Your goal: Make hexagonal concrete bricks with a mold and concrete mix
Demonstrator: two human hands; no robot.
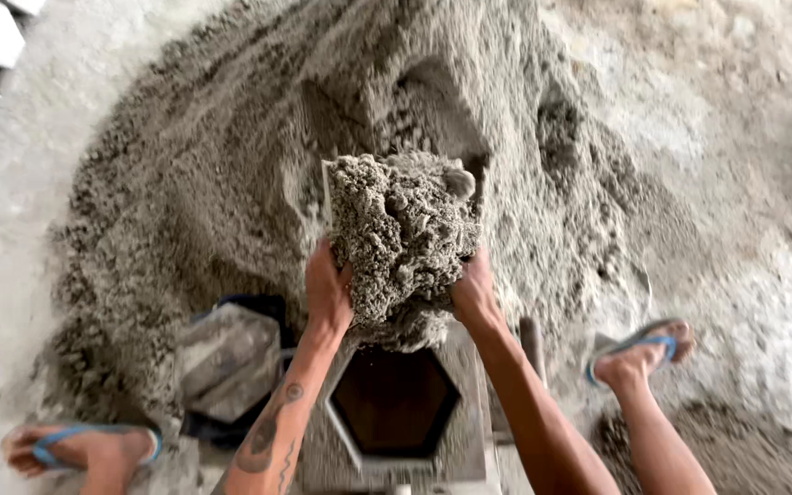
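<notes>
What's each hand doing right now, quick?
Left hand: closed on the left side of the clump of damp sandy mix.
Right hand: closed on the clump's right side, above the hexagonal mould.

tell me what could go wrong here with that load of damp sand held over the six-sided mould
The clump of sand is held only between the left hand and right hand, so it may crumble and miss the mould. It looks wider than the opening, so some could spill over the rim. Falling sand may land on the foot in open sandals.
</notes>
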